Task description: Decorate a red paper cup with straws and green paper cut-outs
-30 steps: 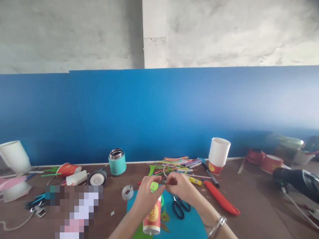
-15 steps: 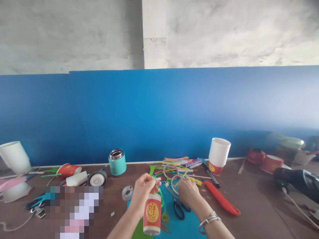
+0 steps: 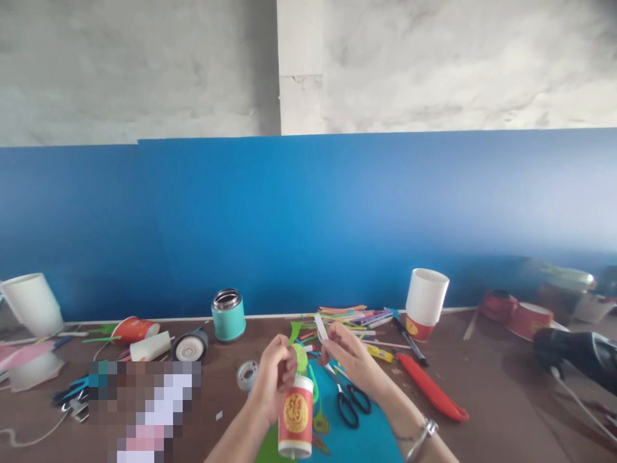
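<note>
My left hand point(image 3: 276, 373) is closed, with its fingers curled over the upper end of a red and white paper cup point(image 3: 295, 415) that bears a round gold print. Exactly how it grips the cup is hidden. Just past those fingers shows a green cut-out shape point(image 3: 301, 357). To the right, my right hand point(image 3: 349, 355) pinches a white tape roll point(image 3: 321, 326), seen nearly edge-on as a narrow band. Scissors point(image 3: 351, 405) with black handles lie below that hand on a blue sheet point(image 3: 371, 440).
Behind my hands are many coloured sticks and pens point(image 3: 366, 315). A clear tape roll point(image 3: 247, 373) and a turquoise flask point(image 3: 228, 316) are on the left. At right are stacked cups point(image 3: 426, 302), a red sleeve-like object point(image 3: 431, 386) and a dark corded tool point(image 3: 578, 350).
My right hand has drawn back and turned the white roll from a visible ring to edge-on. The fingers of my left hand have curled in, and the scissors are less covered.
</note>
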The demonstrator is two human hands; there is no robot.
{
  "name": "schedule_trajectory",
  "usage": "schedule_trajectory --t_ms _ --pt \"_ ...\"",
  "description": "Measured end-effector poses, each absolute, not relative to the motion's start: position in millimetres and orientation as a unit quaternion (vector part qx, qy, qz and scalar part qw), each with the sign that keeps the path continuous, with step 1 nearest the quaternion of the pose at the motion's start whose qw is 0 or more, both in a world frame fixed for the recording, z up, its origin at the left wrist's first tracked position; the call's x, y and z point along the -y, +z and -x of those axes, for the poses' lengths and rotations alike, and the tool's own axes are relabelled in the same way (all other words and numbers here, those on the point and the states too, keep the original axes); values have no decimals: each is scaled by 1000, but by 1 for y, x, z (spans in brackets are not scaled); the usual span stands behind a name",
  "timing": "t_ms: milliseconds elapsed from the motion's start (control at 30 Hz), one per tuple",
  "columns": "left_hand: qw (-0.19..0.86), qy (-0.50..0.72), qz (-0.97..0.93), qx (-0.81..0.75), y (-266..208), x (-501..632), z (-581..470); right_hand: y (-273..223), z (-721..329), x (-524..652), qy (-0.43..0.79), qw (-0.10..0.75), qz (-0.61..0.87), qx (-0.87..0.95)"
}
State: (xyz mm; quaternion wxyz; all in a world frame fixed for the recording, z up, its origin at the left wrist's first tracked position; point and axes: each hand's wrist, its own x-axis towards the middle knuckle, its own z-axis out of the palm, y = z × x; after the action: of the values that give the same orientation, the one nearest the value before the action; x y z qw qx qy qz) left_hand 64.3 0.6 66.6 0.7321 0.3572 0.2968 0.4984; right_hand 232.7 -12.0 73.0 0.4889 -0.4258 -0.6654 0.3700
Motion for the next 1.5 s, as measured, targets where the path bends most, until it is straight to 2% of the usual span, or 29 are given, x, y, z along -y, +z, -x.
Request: schedule_trajectory --t_ms 100,200,300,400,633,867,1133,1500 --pt "640 522 -443 -349 71 4 -66 75 -227 16 377 480 415 675" --pt "479 534 -571 -399 69 6 -66 74 -223 19 370 470 426 679" --pt "339 495 -680 -421 63 7 -65 74 -219 20 355 460 435 687" --pt "281 458 -722 -435 58 9 -65 75 -216 21 323 455 437 706" --pt "251 470 -721 -444 56 9 -67 73 -214 22 252 431 454 738" --pt "311 500 -681 -436 54 4 -67 76 -214 24 188 407 479 755" --pt "217 461 -741 -439 54 10 -67 74 -216 22 155 391 487 766" --pt "263 464 -711 -458 49 2 -68 79 -212 28 53 336 500 796"
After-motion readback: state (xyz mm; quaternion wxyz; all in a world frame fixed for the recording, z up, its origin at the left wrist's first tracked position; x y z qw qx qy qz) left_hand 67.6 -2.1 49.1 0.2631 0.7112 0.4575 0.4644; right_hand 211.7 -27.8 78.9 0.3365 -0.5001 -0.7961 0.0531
